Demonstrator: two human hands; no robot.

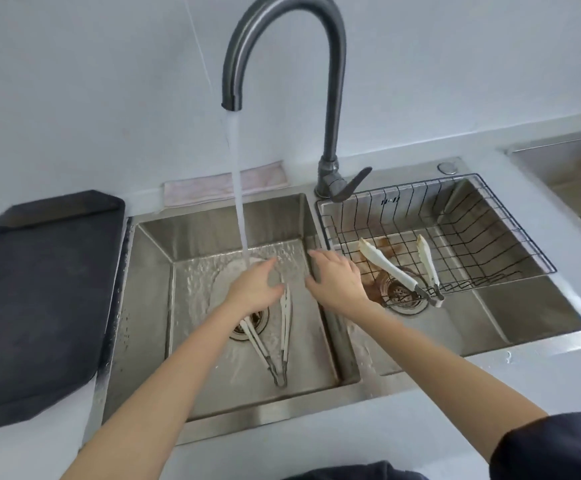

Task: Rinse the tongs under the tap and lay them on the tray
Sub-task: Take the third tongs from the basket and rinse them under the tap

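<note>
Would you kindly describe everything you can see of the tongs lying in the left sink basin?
The tongs are slim, with two white arms and bare metal at the hinge. They lie flat on the wet floor of the left basin, arms spread in a narrow V, hinge towards the person, tips towards the running stream. One arm crosses the drain. The left hand covers the tips; whether it grips them is hidden. The right hand is beside them, not touching.
</note>
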